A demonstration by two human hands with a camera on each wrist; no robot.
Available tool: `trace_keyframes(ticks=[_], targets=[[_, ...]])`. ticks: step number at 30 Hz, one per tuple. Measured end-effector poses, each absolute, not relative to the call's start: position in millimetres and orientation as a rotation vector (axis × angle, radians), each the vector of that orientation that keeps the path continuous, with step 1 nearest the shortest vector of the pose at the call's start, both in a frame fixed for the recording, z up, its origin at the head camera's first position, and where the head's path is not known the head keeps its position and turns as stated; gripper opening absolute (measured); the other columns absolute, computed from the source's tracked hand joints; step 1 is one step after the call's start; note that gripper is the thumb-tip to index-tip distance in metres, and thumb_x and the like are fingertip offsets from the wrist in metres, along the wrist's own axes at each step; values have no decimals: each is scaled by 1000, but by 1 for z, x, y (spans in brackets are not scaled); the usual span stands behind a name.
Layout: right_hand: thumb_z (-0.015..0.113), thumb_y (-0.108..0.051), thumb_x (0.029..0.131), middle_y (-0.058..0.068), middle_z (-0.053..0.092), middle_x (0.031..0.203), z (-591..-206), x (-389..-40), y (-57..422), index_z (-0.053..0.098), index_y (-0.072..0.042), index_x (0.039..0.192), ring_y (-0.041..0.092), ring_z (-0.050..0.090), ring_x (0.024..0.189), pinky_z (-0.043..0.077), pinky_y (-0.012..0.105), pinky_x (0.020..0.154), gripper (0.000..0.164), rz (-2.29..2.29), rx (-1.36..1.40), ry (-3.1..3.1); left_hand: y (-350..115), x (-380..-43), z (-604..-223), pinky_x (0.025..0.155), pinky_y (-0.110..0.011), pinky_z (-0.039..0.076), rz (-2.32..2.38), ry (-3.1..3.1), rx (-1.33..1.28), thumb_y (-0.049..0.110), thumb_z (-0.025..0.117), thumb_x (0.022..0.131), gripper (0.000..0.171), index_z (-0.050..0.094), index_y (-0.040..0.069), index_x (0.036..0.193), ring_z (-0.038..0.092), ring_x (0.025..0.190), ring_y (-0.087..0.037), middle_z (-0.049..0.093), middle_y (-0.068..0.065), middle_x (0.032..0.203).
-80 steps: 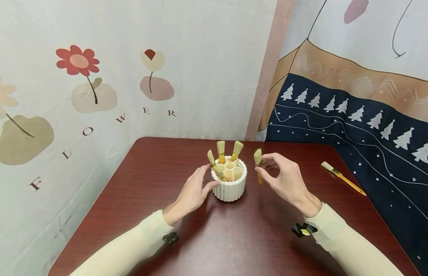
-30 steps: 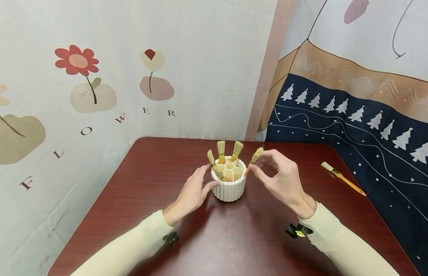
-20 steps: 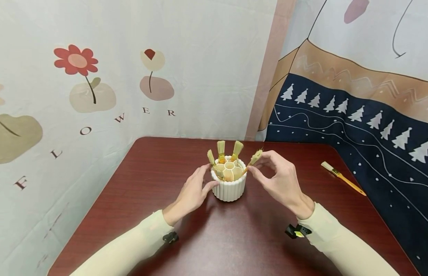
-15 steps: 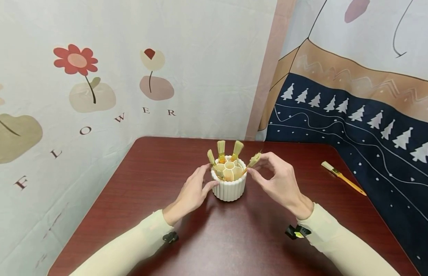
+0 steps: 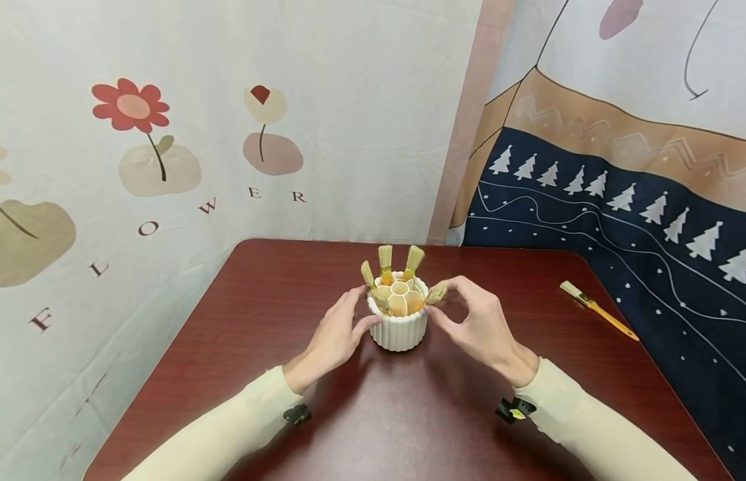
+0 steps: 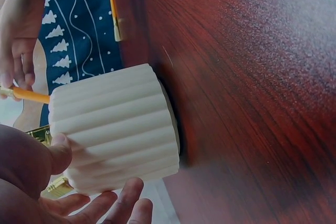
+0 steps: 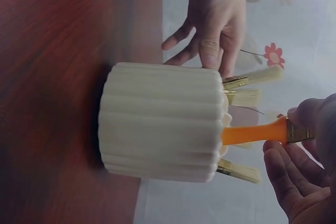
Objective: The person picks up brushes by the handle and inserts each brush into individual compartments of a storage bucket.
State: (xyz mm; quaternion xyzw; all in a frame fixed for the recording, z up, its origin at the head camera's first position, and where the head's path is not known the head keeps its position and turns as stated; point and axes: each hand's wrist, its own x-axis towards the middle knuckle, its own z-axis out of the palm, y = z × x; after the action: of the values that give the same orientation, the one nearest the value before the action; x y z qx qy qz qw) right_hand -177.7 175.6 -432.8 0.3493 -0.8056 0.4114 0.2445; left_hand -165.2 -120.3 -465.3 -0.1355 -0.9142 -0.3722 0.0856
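Note:
A white ribbed brush pot (image 5: 399,334) with a flower-shaped divider stands upright on the table. My left hand (image 5: 332,339) holds its left side, thumb in front and fingers reaching around. My right hand (image 5: 482,326) pinches a paintbrush (image 5: 437,292) by its metal band, bristles out. In the right wrist view the brush's orange handle (image 7: 254,132) slants down past the pot's rim; its lower end is hidden. Several other paintbrushes stand bristles up in the pot, such as one at the back (image 5: 385,262) and another at the back right (image 5: 414,260).
One more paintbrush (image 5: 598,310) with a yellow handle lies near the right edge of the dark red wooden table (image 5: 276,287). Behind the table hang a pale flower-printed cloth (image 5: 348,133) and a navy tree-printed cloth (image 5: 589,227).
My right hand has carried the paintbrush left to the pot's right rim, tilted it, and lowered it, its handle going into the pot. The left hand stays in place on the pot.

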Motion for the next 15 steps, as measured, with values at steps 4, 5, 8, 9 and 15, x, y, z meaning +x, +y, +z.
trace_keyframes(ticks=[4, 5, 8, 9, 15], targets=[[98, 1, 91, 0, 81, 114, -438, -178, 175, 75, -10, 121, 14, 82, 98, 67, 19, 92, 40, 1103, 958, -2218, -120, -165, -466, 104, -63, 64, -1109, -2716, -407, 30, 79, 113, 65, 54, 2, 167, 78, 119, -45, 68, -27, 157], [98, 1, 90, 0, 81, 114, -439, -178, 175, 75, -10, 121, 14, 82, 98, 67, 20, 91, 40, 1098, 955, -2221, -120, -165, -466, 104, -63, 64, -1109, -2714, -409, 30, 79, 113, 65, 54, 2, 167, 78, 118, -45, 68, -27, 157], [98, 1, 90, 1, 81, 114, -442, -179, 173, 74, -10, 122, 15, 82, 97, 69, 24, 90, 41, 1092, 961, -2226, -120, -164, -465, 103, -63, 64, -1109, -2712, -408, 30, 79, 113, 65, 54, 2, 167, 78, 118, -45, 69, -27, 157], [99, 1, 90, 1, 81, 113, -443, -179, 173, 74, -10, 122, 15, 82, 97, 70, 26, 89, 42, 1089, 963, -2227, -120, -164, -465, 103, -63, 64, -1109, -2713, -407, 30, 79, 113, 65, 54, 2, 167, 78, 118, -44, 68, -27, 157], [99, -1, 91, 1, 82, 112, -446, -181, 171, 74, -9, 123, 14, 82, 96, 73, 35, 86, 42, 1074, 970, -2234, -120, -164, -466, 103, -63, 65, -1104, -2718, -402, 30, 79, 113, 65, 54, 3, 167, 78, 118, -44, 68, -27, 157]])
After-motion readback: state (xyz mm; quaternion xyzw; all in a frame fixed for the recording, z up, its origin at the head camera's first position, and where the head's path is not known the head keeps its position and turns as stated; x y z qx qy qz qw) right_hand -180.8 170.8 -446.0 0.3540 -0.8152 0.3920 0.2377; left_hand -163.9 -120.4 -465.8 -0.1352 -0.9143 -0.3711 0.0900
